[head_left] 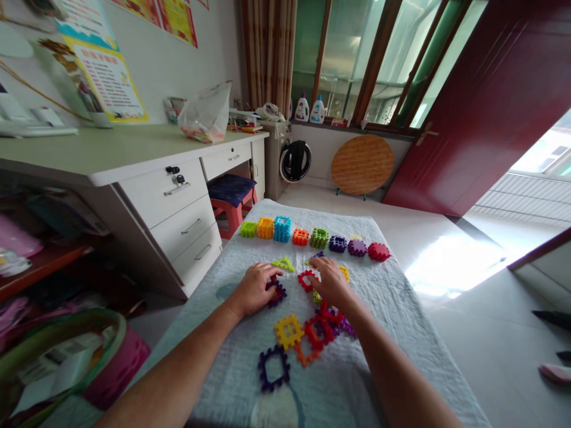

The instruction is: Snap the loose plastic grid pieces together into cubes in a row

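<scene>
Head view. Eight single-colour blocks (320,239) stand in a row across the far part of the cloth-covered table (388,291); that portion looks finished (stacked or joined, cannot tell). Left to handle: loose flat pieces nearer the person, among them a yellow piece (289,331), a dark purple frame (262,370) and a heap of red pieces (328,319). Hands apart. Left hand (257,287) curls at a purple piece (279,293); right hand (331,278) lies over a red frame (303,277); firmness of either hold cannot be told. In the way: overlapping pieces, and the right forearm partly hides the heap. Around: desk (134,145), plastic bag (205,116), stool (232,193), washing machine (275,169).
</scene>
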### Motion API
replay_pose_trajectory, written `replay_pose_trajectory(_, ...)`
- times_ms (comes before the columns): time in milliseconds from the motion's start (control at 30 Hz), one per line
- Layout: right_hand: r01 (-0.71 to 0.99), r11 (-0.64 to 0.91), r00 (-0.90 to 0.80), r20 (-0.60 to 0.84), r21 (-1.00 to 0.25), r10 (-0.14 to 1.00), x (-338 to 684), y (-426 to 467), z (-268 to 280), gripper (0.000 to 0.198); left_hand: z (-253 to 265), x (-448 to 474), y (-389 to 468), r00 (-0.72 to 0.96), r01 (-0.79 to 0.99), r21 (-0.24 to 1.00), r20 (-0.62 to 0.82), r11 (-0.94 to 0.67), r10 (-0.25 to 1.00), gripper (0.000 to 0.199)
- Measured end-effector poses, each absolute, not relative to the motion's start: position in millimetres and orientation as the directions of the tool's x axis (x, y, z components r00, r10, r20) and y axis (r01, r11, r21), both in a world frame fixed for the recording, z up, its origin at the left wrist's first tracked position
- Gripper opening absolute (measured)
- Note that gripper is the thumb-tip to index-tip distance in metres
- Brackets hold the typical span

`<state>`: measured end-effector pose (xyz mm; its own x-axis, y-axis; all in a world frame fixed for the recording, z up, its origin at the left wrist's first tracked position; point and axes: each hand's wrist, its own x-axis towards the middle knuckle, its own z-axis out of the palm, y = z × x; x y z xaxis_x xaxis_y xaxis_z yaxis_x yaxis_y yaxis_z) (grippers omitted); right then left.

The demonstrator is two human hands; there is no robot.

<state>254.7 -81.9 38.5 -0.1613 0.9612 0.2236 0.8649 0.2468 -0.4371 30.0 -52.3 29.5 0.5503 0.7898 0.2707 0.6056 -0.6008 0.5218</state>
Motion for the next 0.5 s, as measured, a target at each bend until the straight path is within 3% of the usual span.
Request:
replay_pose_trajectory(100,0.942,0.178,-0.147,0.129,-0.283,0.981,252,-95,44,0.041,31,30,-53,0.511,0.594,0.514,0.353,-0.619,0.784,0.025)
replay_pose_trajectory(200,0.968,0.128,-0.108,0.099,-0.218,0.989,245,-99,42,0.052,33,28,-50,0.395,0.606,0.519,0.462,-0.603,0.794,0.02)
replay_pose_trajectory(400,0.969,0.138,-0.11,0.143,-0.204,0.984,241,-97,41,0.02,27,20,-39,0.233,0.709,0.487,0.519,-0.509,0.822,0.016)
replay_pose_trajectory(500,0.937,0.201,-0.146,0.202,-0.284,0.968,243,-97,42,0.011,27,20,-39,0.234,0.724,0.475,0.513,-0.5,0.826,0.017)
